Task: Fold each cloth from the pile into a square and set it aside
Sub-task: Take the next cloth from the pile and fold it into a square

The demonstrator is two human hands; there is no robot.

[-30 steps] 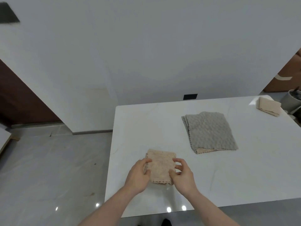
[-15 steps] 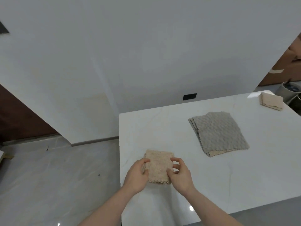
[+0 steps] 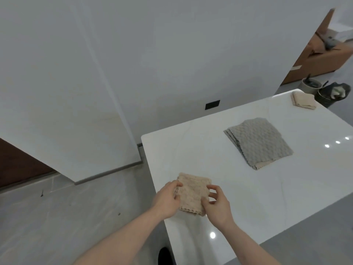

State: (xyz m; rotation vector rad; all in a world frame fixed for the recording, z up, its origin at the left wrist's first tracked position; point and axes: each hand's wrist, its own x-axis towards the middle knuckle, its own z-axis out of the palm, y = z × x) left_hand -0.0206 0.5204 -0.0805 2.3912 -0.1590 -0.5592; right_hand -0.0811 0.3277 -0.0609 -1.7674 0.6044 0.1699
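A small folded beige cloth sits near the left front corner of the white table. My left hand grips its left edge, fingers curled round it. My right hand pinches its right edge near the lower corner. Farther back on the table lies a pile of grey cloths with a beige one showing underneath. Another folded beige cloth rests at the far right corner.
The table's left edge is close beside my left hand, with grey floor beyond it. Past the table's far right corner stand dark buckets and a brown cabinet. A white wall panel rises behind.
The view has swung to the left and tilted, so the table sits farther right in the frame. Both hands keep hold of the beige cloth at the same place on the table.
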